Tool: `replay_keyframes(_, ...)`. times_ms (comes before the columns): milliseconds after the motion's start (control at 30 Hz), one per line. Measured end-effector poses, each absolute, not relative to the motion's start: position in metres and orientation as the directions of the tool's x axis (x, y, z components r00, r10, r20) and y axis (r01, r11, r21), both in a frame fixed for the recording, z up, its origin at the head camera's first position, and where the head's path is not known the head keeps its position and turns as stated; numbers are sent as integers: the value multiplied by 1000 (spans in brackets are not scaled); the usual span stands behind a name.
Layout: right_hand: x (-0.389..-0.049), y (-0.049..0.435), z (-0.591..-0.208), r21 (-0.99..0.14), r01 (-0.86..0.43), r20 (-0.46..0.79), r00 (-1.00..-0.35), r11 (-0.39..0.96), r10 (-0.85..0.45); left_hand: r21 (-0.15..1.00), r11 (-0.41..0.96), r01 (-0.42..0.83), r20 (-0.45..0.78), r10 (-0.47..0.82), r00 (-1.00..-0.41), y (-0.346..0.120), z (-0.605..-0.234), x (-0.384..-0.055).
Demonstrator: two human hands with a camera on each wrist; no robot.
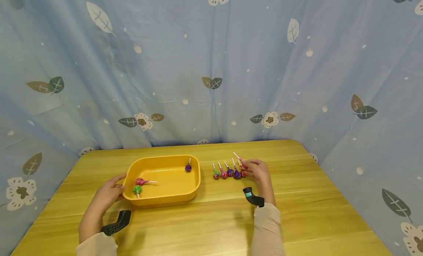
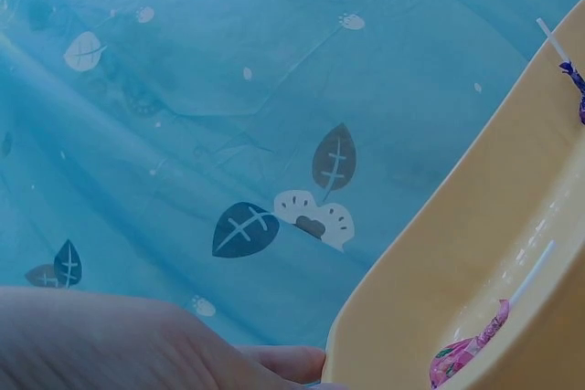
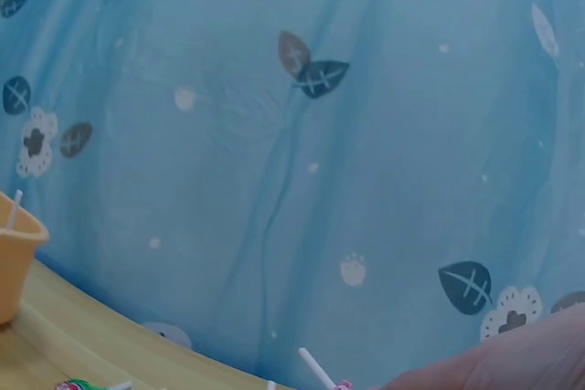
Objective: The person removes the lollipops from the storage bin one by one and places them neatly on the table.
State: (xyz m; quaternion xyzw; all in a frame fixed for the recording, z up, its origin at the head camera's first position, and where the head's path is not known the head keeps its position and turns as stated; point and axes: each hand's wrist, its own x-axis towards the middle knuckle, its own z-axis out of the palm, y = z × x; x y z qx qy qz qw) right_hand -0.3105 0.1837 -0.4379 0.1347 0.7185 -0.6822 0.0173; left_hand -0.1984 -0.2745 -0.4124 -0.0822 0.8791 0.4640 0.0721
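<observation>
Head view showed the right hand (image 1: 259, 170), fingers nearly together, pinching a pink lollipop (image 1: 244, 166) at the right end of the lollipop row (image 1: 230, 172), apparently a picking-up step needing a clean lift next, while the left hand (image 1: 107, 191) gripped the yellow tray (image 1: 168, 200).

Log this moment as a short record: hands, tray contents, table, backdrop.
Left hand: touching the left end of the yellow tray
Right hand: pinching a pink-wrapped lollipop, stick upward
Tray contents: pink lollipop, green lollipop, purple lollipop
Wooden table: lollipop row right of tray
Backdrop: blue printed curtain
</observation>
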Motion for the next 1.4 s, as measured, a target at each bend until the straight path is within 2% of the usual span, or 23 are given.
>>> replay_keyframes(167,-310,190,-443,-971,241,-235,-943,-3,234,806,554,-210,-201,-79,-976,-274,-412,-198)
replay_keyframes(367,-310,194,-449,-965,253,-223,-932,74,287,802,557,-214,-206,-79,-975,-274,-411,-198)
replay_keyframes(600,-310,197,-455,-950,272,-219,-928,150,300,802,561,-204,-200,-71,-977,-274,-411,-197)
replay_keyframes(1400,-314,194,-463,-935,288,-211,-922,209,325,805,557,-201,-200,-64,-978,-276,-412,-197)
